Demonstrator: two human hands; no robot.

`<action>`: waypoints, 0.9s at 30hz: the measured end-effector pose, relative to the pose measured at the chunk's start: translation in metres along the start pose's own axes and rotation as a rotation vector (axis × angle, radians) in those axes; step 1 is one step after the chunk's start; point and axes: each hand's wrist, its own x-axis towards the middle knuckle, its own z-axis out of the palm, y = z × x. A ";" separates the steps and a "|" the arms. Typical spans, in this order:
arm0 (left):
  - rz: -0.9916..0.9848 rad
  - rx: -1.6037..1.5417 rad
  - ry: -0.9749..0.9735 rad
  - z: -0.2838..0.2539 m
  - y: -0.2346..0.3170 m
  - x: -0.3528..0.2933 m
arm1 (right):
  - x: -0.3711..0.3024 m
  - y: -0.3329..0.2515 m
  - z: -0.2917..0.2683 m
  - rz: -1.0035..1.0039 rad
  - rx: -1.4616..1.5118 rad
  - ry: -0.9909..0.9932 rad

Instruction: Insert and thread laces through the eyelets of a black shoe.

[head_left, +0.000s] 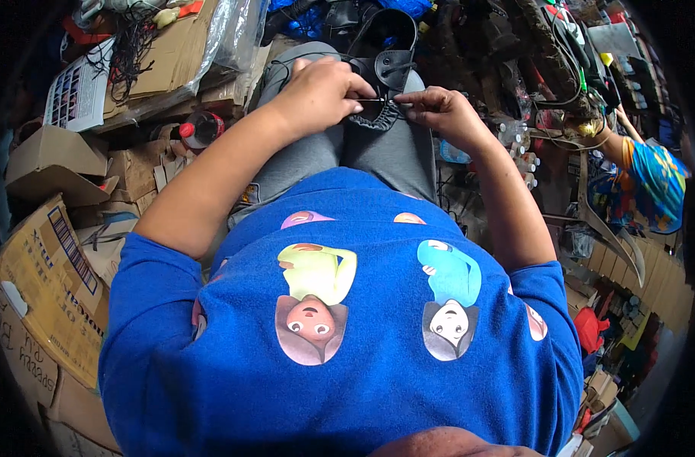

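A black shoe-like piece [394,67] rests between my knees, with an eyeletted tab and a gathered rim [378,122] toward me. My left hand [321,90] is at its left side, thumb and forefinger pinched on a thin, shiny needle-like piece [369,100] that points right, toward the black piece. Close to its right edge, my right hand [446,114] has thumb and forefinger pressed together; what they grip is too small to make out. A dark cord [286,67] loops beside my left hand.
To the left lie cardboard boxes [54,164], a red-capped bottle [201,129] and flattened cardboard [165,57]. Small plastic bottles [519,148] stand right of my leg. Farther right are a curved metal blade [602,225] and another person's arm in a patterned sleeve [656,179].
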 end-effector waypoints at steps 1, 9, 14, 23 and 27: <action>-0.076 -0.038 -0.028 0.002 -0.004 -0.003 | -0.003 -0.002 0.003 -0.013 0.051 0.004; -0.291 -0.090 -0.099 0.010 0.004 0.010 | 0.005 0.001 0.005 0.018 0.216 0.016; -0.358 -0.124 -0.160 0.012 0.010 0.019 | 0.009 -0.006 0.006 0.031 0.251 -0.011; -0.168 -0.045 -0.285 0.003 0.012 0.026 | 0.026 -0.023 0.001 0.108 -0.099 -0.068; -0.104 0.060 -0.280 -0.006 0.005 0.028 | 0.023 -0.021 -0.008 0.077 -0.053 -0.058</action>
